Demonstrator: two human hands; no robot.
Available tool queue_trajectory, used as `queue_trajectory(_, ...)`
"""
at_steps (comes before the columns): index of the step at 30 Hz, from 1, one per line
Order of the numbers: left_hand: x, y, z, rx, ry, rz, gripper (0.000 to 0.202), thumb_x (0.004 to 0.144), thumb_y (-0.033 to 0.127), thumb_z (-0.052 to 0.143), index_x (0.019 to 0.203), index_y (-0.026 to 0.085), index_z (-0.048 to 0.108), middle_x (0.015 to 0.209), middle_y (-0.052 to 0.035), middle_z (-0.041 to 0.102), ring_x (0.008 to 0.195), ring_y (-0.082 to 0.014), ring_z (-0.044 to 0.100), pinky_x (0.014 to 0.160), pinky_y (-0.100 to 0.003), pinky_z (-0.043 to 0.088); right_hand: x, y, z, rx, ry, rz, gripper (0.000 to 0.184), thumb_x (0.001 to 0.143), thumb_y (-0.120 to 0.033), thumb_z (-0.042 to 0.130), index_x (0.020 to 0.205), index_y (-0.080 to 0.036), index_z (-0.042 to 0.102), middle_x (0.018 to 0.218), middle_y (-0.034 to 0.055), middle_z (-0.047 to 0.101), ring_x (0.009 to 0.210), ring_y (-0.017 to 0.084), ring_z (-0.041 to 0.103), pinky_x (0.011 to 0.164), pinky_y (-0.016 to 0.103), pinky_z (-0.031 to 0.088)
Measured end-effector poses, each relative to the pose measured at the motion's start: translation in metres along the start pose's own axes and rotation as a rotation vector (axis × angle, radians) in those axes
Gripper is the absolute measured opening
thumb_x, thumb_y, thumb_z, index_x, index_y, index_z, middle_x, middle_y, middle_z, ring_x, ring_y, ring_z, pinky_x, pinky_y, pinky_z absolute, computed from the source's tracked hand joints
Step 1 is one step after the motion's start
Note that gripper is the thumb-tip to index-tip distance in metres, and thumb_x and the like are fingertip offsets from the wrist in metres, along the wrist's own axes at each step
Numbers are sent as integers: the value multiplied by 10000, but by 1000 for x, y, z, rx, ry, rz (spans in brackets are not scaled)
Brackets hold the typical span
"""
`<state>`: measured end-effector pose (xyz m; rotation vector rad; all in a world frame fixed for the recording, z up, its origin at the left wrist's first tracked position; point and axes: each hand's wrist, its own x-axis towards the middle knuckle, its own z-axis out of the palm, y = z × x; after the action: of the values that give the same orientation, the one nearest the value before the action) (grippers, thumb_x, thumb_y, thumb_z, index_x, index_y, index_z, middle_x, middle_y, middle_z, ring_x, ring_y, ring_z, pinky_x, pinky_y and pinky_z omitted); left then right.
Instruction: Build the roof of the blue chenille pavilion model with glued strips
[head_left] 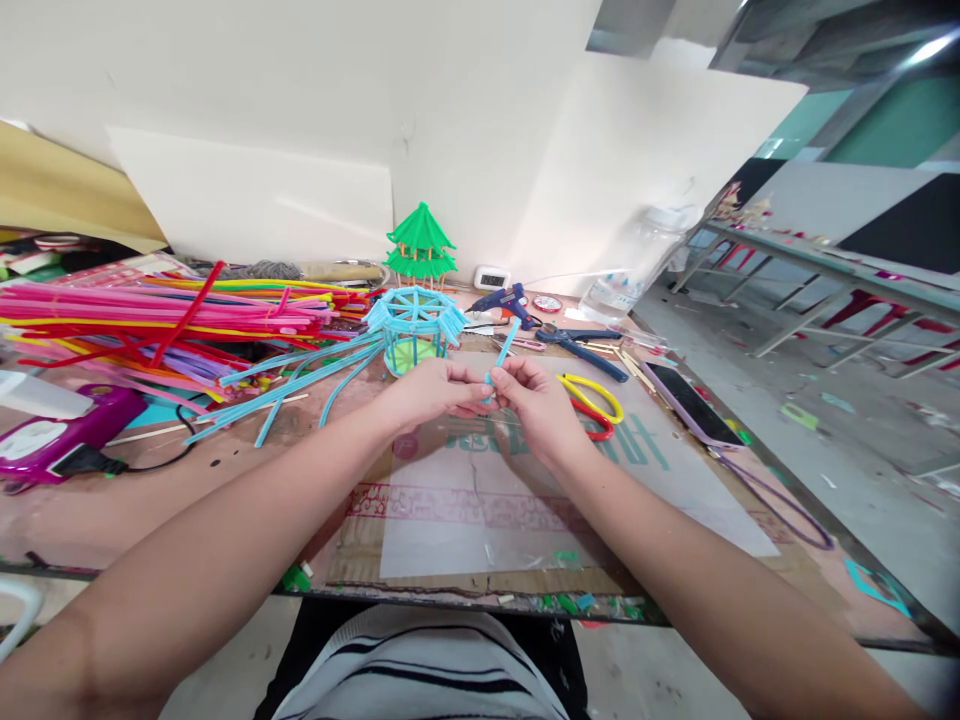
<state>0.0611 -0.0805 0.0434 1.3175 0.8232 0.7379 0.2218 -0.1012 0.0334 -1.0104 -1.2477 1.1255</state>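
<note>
**Both hands pinching one blue stem**

The left hand (439, 390) and right hand (536, 400) are meeting above the table (112, 500), fingers curled in and fingertips closing on the lower end of a short light blue fuzzy pipe cleaner (506, 345). The stem is slanting up and away from the hands. Just behind them, a round light blue pipe-cleaner pavilion frame (415, 320) is standing, and yellow-handled scissors (592, 395) are lying beside the right hand.
</note>
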Motion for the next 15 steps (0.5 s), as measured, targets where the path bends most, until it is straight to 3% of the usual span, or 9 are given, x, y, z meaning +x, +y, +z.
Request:
queue_trajectory(7,-2,3,3,41,26,11,296,662,355,798,811,114,709,801,-64,730,732,-156,664,761,-306,527,1,1,0,12,4,20,262,666,-387,757,728,-205,578,635,-49,538,545,89,471,544,240,435)
queue_trajectory(15,0,1,2,40,13,2,391,641,430,806,837,110,695,821,-87,737,774,-190,688,782,-332,526,0,2,0,23,2,6,255,680,-377,761,731,-199,586,621,-52,544,537,81,469,530,227,416)
